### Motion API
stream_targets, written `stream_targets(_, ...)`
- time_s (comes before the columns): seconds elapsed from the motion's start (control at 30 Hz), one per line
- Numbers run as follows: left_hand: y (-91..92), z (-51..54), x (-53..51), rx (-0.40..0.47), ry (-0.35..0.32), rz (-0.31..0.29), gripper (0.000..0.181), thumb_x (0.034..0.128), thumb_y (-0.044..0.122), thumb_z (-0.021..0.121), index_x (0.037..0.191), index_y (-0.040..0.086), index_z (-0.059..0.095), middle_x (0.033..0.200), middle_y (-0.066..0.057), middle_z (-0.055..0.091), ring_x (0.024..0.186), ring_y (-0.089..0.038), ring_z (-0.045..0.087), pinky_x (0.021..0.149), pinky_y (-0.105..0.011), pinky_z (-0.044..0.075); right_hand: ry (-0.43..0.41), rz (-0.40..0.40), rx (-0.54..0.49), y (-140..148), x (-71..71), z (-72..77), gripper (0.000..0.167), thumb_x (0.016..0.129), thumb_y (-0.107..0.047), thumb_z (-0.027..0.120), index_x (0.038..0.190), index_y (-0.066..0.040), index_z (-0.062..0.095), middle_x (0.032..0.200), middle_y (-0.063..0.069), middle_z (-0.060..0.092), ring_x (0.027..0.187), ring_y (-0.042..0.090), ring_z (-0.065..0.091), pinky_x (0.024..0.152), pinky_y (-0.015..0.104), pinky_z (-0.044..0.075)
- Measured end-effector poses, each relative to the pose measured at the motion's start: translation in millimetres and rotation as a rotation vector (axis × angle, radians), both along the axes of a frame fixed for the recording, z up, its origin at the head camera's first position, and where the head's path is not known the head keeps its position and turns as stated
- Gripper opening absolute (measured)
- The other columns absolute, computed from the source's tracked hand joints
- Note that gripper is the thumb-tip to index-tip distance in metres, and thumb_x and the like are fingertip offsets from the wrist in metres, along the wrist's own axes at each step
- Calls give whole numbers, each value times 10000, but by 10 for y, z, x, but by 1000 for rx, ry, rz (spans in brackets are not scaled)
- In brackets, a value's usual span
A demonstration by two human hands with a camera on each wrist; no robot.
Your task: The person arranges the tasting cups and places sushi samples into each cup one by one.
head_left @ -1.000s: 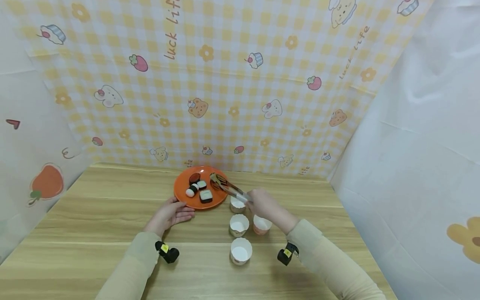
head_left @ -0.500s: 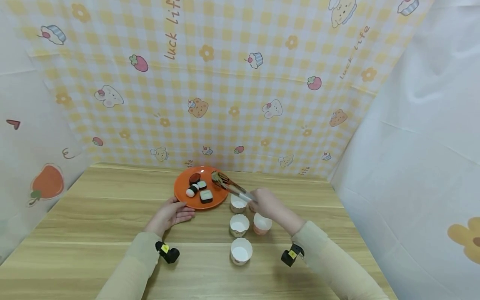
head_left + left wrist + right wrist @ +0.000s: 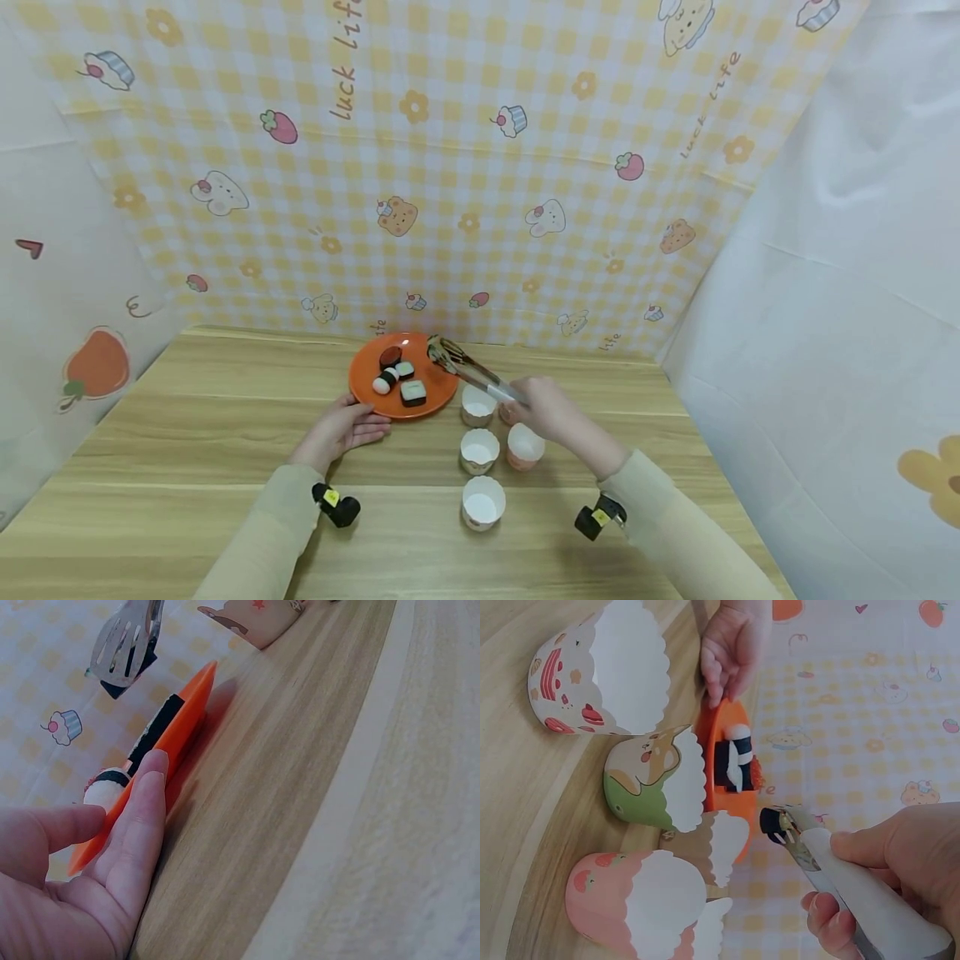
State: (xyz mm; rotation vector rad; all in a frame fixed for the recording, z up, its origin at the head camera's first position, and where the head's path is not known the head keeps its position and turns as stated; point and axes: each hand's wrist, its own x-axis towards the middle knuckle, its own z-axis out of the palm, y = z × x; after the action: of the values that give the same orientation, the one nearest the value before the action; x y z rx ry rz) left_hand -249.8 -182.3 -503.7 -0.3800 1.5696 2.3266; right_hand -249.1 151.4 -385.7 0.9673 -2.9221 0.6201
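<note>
My left hand (image 3: pixel 337 433) pinches the near-left rim of an orange plate (image 3: pixel 441 393), thumb above and fingers beneath. Several toy sushi pieces lie on it: a white-topped square roll (image 3: pixel 412 393), a smaller roll (image 3: pixel 405 369), a white piece with a dark band (image 3: pixel 386 381) and a red-topped one (image 3: pixel 391 357). In my right hand (image 3: pixel 555 414) are metal tongs (image 3: pixel 489 385) with pale grips. Their slotted tips hold a dark-wrapped sushi roll (image 3: pixel 771 823) above the plate's right edge; the left wrist view shows it apart from the plate. The slotted head partly hides this roll.
Several paper cups stand right of the plate: a front cup (image 3: pixel 483 502), a middle cup (image 3: pixel 479 451), a back cup (image 3: pixel 477 406) and a pink cup (image 3: pixel 525 447). Another cup (image 3: pixel 507 415) is partly behind my right hand. A checked cloth (image 3: pixel 465 250) hangs behind the wooden table (image 3: pixel 225 400).
My right hand has moved right and slightly toward me. The tongs, with the roll in their tips, have shifted right and up toward the plate's edge. The left hand stays at the rim.
</note>
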Motion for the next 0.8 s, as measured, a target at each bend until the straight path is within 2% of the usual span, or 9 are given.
stream_targets(0.1,3,-1,0,1,-1,1,382,1029,71,396,1367,0,234,858,-162,691,777,-269,700,739,-400,574,27,8,-3,38,26,9,65,883,-25,635,819,-32,646,661,-3,540,526,97,444,458,222,387)
stream_targets(0.2,10,0,4,-2,3,-1,384,1029,71,394,1368,-2,230,860,-163,691,778,-268,700,740,-399,574,16,-9,-18,71,67,22,30,879,-21,640,882,-14,669,693,-2,556,539,92,467,458,218,410)
stream_targets(0.43,16,2,12,-9,11,0,385,1030,73,393,1366,-3,222,857,-162,690,775,-265,700,735,-396,575,24,-61,-1,140,150,35,206,883,-53,669,1065,45,668,853,105,637,639,126,539,529,263,471)
stream_targets(0.53,14,3,13,-9,9,0,391,1030,74,393,1370,0,216,860,-160,689,780,-266,700,737,-396,574,59,-38,2,180,180,31,174,881,-48,673,1035,32,673,886,113,658,680,132,566,565,278,488)
stream_targets(0.63,12,12,20,-9,12,-1,398,1028,71,393,1372,-4,208,861,-160,689,783,-267,699,736,-395,575,69,-21,-10,222,218,31,133,880,-57,678,993,14,676,862,84,659,646,108,544,546,259,475)
stream_targets(0.8,9,20,23,-13,12,0,399,1028,73,392,1373,-3,208,865,-161,688,789,-267,699,738,-393,574,85,-24,-16,293,287,25,164,877,-85,691,1006,16,674,858,78,657,619,98,520,527,246,456)
